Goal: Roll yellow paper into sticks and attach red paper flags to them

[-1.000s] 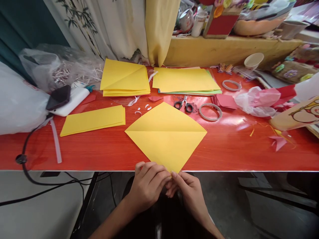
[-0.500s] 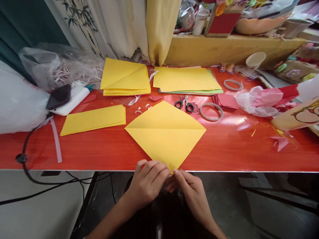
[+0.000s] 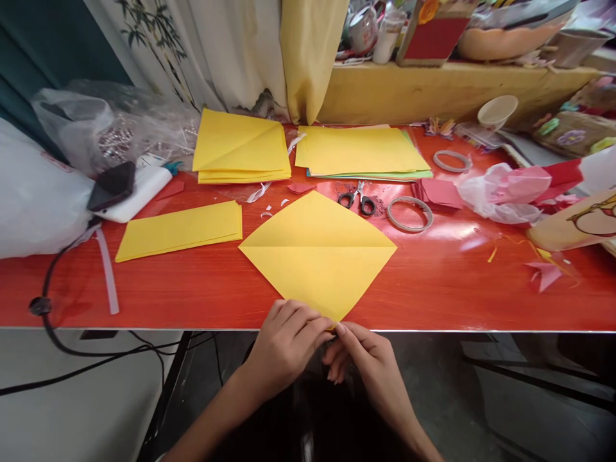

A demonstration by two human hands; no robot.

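A square sheet of yellow paper (image 3: pixel 318 266) lies cornerwise on the red table, with a crease running straight across from its left to its right corner. The near corner reaches the table's front edge, where both hands meet. My left hand (image 3: pixel 293 333) rests on the left side of that corner, fingers bent together and gripping the paper. Thumb and fingers of my right hand (image 3: pixel 363 350) pinch the tip of the same corner from the right. The fingertips cover the tip, so its exact fold is hidden.
Black-handled scissors (image 3: pixel 359 199) and a tape roll (image 3: pixel 410 214) lie beyond the sheet. Folded yellow strips (image 3: pixel 180 231) are at left. Stacks of yellow paper (image 3: pixel 243 147) and mixed coloured paper (image 3: pixel 360 151) stand at the back. A phone (image 3: pixel 113 186) rests at far left.
The near corner of the yellow sheet has been turned up slightly at its tip, and both hands have shifted a little away from me. The view has moved slightly.
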